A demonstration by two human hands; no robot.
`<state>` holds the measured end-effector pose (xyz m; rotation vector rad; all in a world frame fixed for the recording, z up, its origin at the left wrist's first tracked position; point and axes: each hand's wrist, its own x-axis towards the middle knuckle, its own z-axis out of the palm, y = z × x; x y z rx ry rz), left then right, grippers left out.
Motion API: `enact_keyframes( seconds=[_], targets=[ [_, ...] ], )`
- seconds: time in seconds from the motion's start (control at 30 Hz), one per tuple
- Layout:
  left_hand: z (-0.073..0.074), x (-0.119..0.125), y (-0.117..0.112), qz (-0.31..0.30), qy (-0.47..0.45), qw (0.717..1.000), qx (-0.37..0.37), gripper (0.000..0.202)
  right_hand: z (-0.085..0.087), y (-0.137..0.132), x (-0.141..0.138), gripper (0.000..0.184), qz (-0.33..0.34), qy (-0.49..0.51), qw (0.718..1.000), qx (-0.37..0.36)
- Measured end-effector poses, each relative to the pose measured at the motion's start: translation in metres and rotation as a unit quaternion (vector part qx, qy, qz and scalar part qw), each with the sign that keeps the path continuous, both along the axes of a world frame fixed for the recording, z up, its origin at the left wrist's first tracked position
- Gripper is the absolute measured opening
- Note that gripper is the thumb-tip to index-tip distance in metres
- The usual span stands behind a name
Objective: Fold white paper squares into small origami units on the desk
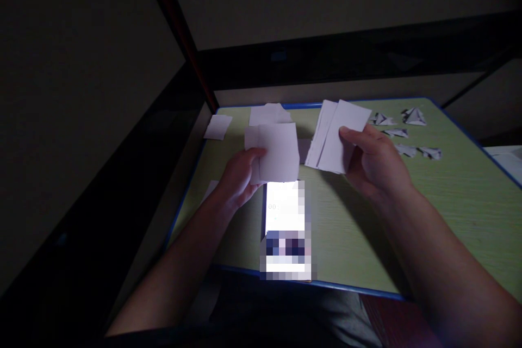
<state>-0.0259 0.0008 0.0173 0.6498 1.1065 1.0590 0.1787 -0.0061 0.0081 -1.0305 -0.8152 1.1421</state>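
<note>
My left hand is closed on a white square of paper, held just above the green table. My right hand grips a small stack of white paper sheets, thumb on top, tilted up to the right of the single sheet. The two hands are a short gap apart. A lit phone screen lies flat on the table just below and between them.
Loose white sheets lie at the table's far edge, another sheet at the far left corner. Several folded paper shapes sit at the far right. The table has a blue rim; dark bed-frame bars stand behind it.
</note>
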Motion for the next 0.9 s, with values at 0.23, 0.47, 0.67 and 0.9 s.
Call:
enact_keyframes(
  seconds=[0.23, 0.47, 0.67, 0.9],
  targets=[
    [-0.0004, -0.0012, -0.0011, -0.005, -0.004, 1.0, 0.002, 0.02, 0.0028, -0.001, -0.0022, 0.011, -0.013, 0.012, 1.0, -0.011],
    [-0.0003, -0.0023, -0.0023, -0.001, -0.002, 1.0, 0.0, 0.021, 0.0038, -0.0009, -0.003, 0.01, -0.009, 0.019, 1.0, -0.018],
    [-0.0012, -0.0025, -0.0031, -0.004, -0.005, 1.0, -0.003, 0.022, 0.0026, -0.0003, -0.0025, 0.014, -0.018, 0.029, 0.999, -0.021],
    [0.0002, -0.0043, -0.0053, -0.004, -0.017, 1.0, -0.014, 0.024, 0.0052, 0.0002, -0.0016, 0.015, -0.024, 0.042, 0.998, -0.038]
  ],
)
